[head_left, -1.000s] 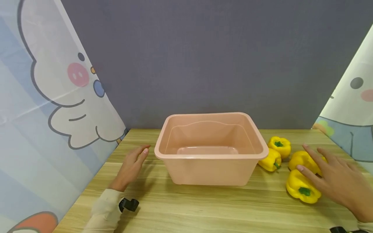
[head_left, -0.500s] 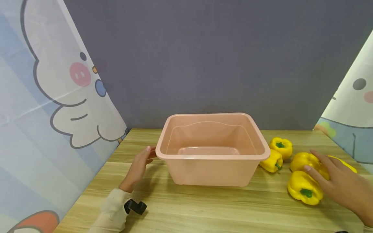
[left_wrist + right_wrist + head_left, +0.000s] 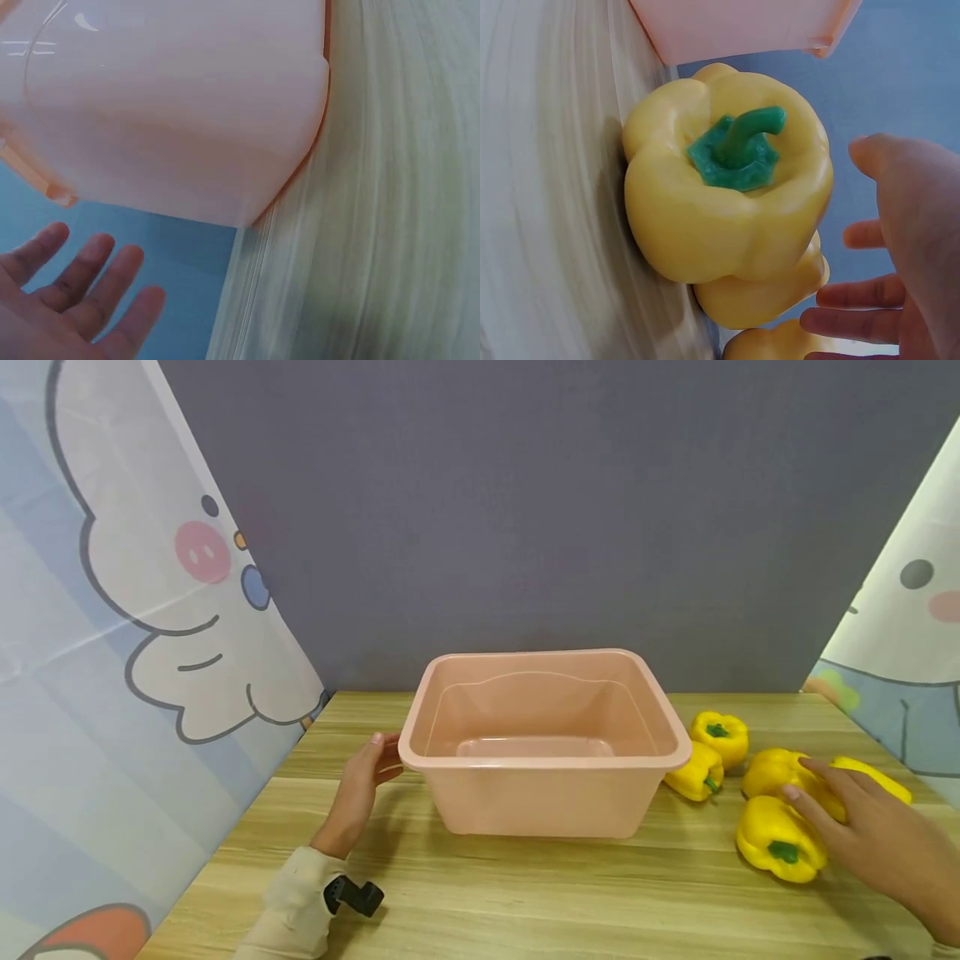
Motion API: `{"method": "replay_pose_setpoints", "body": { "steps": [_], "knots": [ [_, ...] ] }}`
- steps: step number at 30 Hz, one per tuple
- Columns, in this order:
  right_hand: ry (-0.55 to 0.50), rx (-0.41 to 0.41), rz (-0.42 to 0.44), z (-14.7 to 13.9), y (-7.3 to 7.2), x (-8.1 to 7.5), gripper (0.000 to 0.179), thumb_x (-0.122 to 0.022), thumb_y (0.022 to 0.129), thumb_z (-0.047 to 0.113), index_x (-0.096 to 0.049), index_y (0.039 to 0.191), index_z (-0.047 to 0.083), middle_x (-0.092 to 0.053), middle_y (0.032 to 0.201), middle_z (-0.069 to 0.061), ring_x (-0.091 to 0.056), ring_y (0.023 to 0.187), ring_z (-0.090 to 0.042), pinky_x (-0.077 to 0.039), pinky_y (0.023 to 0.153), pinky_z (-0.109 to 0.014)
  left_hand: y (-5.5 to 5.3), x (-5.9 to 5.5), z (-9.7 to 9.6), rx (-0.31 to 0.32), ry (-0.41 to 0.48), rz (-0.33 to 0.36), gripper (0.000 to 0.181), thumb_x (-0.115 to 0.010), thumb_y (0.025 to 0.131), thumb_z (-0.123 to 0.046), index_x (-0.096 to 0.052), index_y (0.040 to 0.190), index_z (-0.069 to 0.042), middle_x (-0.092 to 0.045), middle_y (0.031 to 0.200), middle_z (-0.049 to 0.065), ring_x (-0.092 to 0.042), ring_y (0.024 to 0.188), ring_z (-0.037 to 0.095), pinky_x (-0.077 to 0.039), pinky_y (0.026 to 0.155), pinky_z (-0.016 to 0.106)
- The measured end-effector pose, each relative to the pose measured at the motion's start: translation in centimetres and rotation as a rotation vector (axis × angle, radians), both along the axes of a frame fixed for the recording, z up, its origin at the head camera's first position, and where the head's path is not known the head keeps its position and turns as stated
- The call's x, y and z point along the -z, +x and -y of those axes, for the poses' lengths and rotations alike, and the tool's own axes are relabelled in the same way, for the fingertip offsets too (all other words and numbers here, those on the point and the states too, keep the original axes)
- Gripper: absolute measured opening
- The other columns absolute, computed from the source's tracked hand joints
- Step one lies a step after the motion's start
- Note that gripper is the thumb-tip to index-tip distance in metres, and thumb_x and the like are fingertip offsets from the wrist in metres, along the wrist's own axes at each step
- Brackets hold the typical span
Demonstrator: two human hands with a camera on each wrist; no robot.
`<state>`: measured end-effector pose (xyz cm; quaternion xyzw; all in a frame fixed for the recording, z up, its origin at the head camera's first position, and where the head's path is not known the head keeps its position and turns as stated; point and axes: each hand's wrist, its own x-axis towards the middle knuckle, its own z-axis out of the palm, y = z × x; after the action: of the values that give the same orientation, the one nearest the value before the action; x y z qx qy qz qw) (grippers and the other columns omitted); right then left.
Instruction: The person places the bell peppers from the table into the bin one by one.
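A pink plastic bin [image 3: 536, 797] stands upright on the table, its inside bare. My left hand [image 3: 356, 797] is beside its left end, fingertips partly hidden behind the rim. In the left wrist view those relaxed fingers [image 3: 112, 289] spread beneath the bin's side. To the right lie several yellow bell peppers. My right hand [image 3: 873, 831] hovers among them, thumb close over the front pepper [image 3: 778, 839] and fingers over the pepper behind it [image 3: 776, 772]. In the right wrist view its fingers [image 3: 862, 294] are loosely bent beside the near pepper [image 3: 727, 217], holding nothing.
Two more yellow peppers, one in front [image 3: 696, 772] and one behind [image 3: 720, 735], sit against the bin's right side. Another yellow piece [image 3: 873, 777] shows past my right hand. A grey panel [image 3: 555, 510] rises at the table's back edge, with cartoon-printed cloths [image 3: 150, 610] at both sides.
My left hand has moved right, up to the bin's left end. My right hand has shifted slightly right and its fingers bend more, uncovering a yellow piece behind it. Bin and peppers stay put.
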<state>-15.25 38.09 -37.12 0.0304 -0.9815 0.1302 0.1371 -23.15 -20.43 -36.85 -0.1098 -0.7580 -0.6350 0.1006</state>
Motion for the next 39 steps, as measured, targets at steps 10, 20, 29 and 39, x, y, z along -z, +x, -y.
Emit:
{"method": "replay_pose_setpoints", "body": {
  "steps": [10, 20, 29, 39],
  "knots": [
    [-0.019, 0.016, 0.036, -0.2, 0.0, -0.1, 0.07, -0.05, 0.104, 0.044, -0.048, 0.13, -0.021, -0.046, 0.125, -0.048, -0.042, 0.108, -0.063, -0.035, 0.082, -0.073, -0.2, 0.0, -0.9, 0.084, 0.085, -0.143, 0.062, -0.029, 0.11, -0.041, -0.053, 0.136, 0.01, -0.059, 0.128, 0.024, -0.063, 0.11, 0.013, -0.052, 0.091, 0.031],
    [-0.033, 0.007, 0.013, -0.5, -0.1, 0.7, 0.066, -0.05, 0.104, 0.042, -0.051, 0.129, -0.019, -0.047, 0.126, -0.047, -0.042, 0.109, -0.062, -0.034, 0.082, -0.072, -1.0, -0.5, -1.9, 0.031, 0.129, -0.264, 0.056, -0.031, 0.11, -0.037, -0.058, 0.13, 0.008, -0.063, 0.118, 0.013, -0.061, 0.107, 0.018, -0.052, 0.089, 0.03],
    [-0.042, 0.002, 0.02, -0.4, -0.3, 0.4, 0.068, -0.05, 0.104, 0.041, -0.049, 0.13, -0.021, -0.045, 0.126, -0.048, -0.043, 0.109, -0.062, -0.035, 0.082, -0.071, -2.1, -1.7, -2.7, 0.013, 0.181, -0.302, 0.057, -0.032, 0.11, -0.039, -0.055, 0.132, 0.008, -0.061, 0.122, 0.019, -0.059, 0.11, 0.026, -0.05, 0.089, 0.029],
    [-0.061, -0.006, 0.011, -0.4, -0.3, 0.7, 0.068, -0.052, 0.104, 0.04, -0.046, 0.133, -0.021, -0.049, 0.124, -0.046, -0.045, 0.107, -0.063, -0.036, 0.081, -0.07, -2.8, -2.2, -3.2, -0.007, 0.199, -0.309, 0.054, -0.034, 0.109, -0.036, -0.057, 0.129, 0.009, -0.061, 0.121, 0.021, -0.06, 0.107, 0.024, -0.05, 0.087, 0.03]
  ]
}}
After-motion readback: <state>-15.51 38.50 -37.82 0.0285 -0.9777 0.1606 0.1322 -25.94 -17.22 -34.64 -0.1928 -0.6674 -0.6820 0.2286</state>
